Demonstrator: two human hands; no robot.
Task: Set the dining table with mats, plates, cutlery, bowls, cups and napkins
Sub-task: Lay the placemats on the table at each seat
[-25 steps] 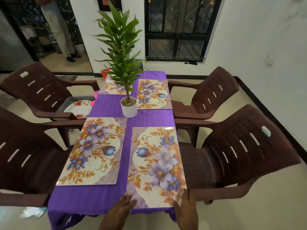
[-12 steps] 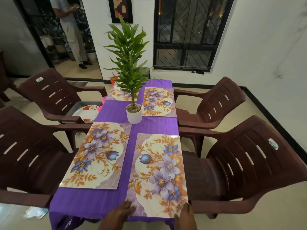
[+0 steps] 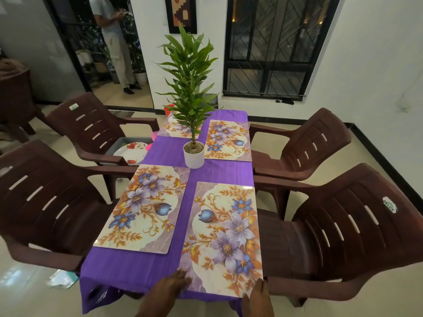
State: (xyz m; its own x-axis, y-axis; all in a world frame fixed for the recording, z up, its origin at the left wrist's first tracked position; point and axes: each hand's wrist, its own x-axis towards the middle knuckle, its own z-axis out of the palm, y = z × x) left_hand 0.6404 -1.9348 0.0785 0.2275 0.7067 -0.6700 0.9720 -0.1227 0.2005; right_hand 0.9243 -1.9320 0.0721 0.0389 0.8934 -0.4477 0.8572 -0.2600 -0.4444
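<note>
A purple-clothed tabletop (image 3: 160,266) filled the frame's centre, carrying four floral mats. The nearest mat (image 3: 225,239) lay at lower right. The left hand (image 3: 169,291) rested flat, fingers spread, on its near-left corner; the right hand (image 3: 258,298) touched its near-right corner, fingers straight.

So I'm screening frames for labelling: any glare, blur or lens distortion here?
Head view: wide-angle bending bows the chairs and walls near the edges; soft glare on the floor at lower left; the near right mat is sharp; both hands, left and right, are slightly soft at the bottom edge.
</note>
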